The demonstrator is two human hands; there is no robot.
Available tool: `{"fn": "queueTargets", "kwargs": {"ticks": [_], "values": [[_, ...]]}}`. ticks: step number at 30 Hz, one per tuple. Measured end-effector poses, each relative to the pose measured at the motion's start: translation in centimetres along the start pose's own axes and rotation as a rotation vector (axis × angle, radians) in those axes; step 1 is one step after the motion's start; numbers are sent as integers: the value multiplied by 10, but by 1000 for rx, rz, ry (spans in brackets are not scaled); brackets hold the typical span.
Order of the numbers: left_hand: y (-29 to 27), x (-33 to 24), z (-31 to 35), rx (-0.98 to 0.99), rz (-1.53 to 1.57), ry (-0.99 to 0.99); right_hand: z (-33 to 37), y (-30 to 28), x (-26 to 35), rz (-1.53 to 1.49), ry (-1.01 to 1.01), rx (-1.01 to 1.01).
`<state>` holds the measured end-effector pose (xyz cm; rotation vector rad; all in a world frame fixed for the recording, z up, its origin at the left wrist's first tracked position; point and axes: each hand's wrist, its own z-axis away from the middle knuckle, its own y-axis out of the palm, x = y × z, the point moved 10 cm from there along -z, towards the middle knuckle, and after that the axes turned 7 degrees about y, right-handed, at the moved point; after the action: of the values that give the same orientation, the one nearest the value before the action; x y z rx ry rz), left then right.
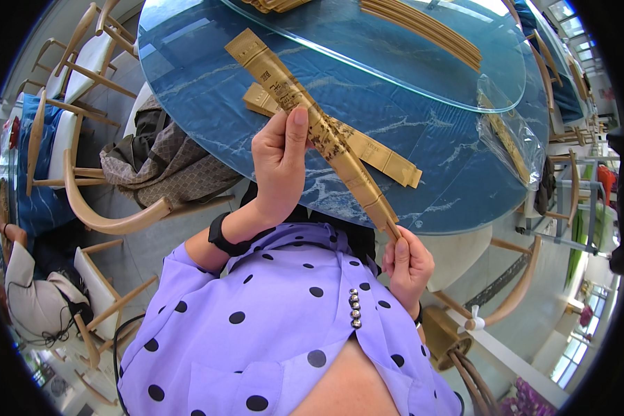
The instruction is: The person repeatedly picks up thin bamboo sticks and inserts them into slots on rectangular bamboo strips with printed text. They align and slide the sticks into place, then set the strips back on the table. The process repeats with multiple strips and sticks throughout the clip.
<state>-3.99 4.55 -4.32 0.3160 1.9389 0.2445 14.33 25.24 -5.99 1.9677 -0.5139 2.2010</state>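
A long gold paper sleeve (pixel 356 182) with dark printing, which looks like a chopstick sleeve, slants across in front of me above the table edge. My left hand (pixel 281 154) is closed around its middle, thumb on top. At its lower right end, my right hand (pixel 408 265) pinches what appear to be thin brown stick ends (pixel 394 230) at the sleeve's mouth. Beneath it, on the blue marbled tabletop (pixel 208 90), lies another gold sleeve (pixel 385 161), crossing under the held one and partly hidden by it and my left hand.
A raised glass turntable (pixel 367 64) bears a row of stacked gold sleeves (pixel 430 31) and another pile (pixel 274 4). On the right lies a clear plastic bag (pixel 516 142) with a gold strip inside. A chair (pixel 118 220) holding a patterned jacket (pixel 177 163) stands left; a person (pixel 38 295) sits beyond.
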Motion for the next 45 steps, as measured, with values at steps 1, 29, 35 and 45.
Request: {"fn": "queueTargets", "kwargs": {"ticks": [1,29,35,45], "values": [[1,-2,1,-10,19,3,0,-1,-1,-7,8,-4],[4,15,-5,78,-25,-225,14,29,62,408,-710,77],[5,15,-4,61,19,-241,11,33,65,400,-738,62],[10,21,1,147,-23,-261,11,34,65,457,-704,10]]}}
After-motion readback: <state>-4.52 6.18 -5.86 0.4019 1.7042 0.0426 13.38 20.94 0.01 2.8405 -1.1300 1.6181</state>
